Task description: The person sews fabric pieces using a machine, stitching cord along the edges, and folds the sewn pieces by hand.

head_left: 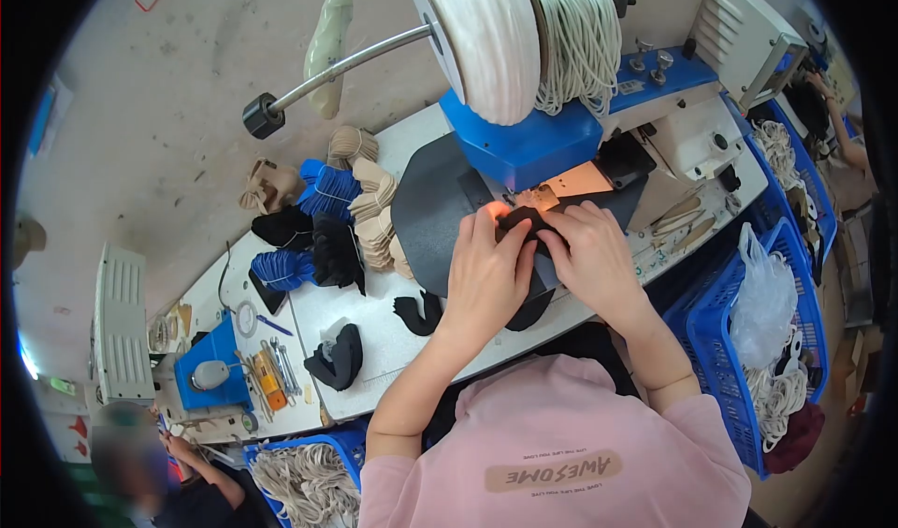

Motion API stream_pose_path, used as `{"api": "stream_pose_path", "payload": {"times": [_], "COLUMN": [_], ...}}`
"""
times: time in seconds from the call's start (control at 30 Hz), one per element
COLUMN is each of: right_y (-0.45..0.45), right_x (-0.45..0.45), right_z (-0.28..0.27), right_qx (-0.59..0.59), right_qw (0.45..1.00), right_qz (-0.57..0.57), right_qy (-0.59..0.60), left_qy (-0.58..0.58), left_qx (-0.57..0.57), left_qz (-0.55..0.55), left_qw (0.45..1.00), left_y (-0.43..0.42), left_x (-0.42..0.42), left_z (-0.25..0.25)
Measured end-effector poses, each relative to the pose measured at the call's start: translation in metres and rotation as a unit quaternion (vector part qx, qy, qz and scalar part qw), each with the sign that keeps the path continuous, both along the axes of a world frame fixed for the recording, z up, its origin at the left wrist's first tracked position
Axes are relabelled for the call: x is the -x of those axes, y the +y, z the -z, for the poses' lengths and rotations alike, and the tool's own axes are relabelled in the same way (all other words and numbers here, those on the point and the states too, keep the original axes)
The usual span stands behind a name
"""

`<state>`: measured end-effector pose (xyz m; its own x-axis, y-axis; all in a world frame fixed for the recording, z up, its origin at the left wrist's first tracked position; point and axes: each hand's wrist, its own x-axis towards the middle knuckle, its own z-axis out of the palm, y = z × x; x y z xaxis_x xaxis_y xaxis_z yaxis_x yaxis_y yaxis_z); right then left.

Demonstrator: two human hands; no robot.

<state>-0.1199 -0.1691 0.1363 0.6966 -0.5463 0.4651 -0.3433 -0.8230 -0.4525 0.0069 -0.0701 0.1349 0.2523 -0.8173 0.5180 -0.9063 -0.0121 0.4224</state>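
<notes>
My left hand (488, 271) pinches the left side of a small black fabric piece (521, 217) beneath the blue head of a sewing machine (524, 144). From the other side, my right hand (595, 255) grips the same piece with thumb and fingers. An orange-lit metal plate (578, 181) lies just beyond my fingertips; the needle area is partly hidden. Left of my wrist, a curved black fabric piece (418, 314) rests on the white table (393, 358). Farther left is a folded black piece (337, 357).
Bundles of blue (328, 189), black and beige fabric (374, 215) lie left of the machine. A large white spool (486, 42) stands above it. Blue baskets (711, 341) with cord and a plastic bag flank me on the right. Another person (201, 481) sits at lower left.
</notes>
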Motion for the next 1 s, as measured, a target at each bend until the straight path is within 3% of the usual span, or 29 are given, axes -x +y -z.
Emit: {"api": "stream_pose_path", "payload": {"times": [0.13,0.43,1.0], "right_y": [-0.008,-0.012,-0.023], "right_x": [-0.006,-0.008,-0.021], "right_z": [0.008,0.013,0.015], "right_qx": [-0.029,-0.042,-0.02], "right_qw": [0.998,0.997,1.0], "right_qz": [-0.018,-0.016,-0.016], "right_qy": [-0.057,-0.065,-0.008], "left_qy": [-0.05,-0.073,-0.072], "left_qx": [-0.046,-0.059,-0.066], "left_qz": [0.004,-0.007,-0.014], "left_qw": [0.998,0.996,0.995], "left_y": [0.001,-0.002,-0.014], "left_x": [0.004,0.007,-0.006], "left_z": [0.004,0.002,0.003]}}
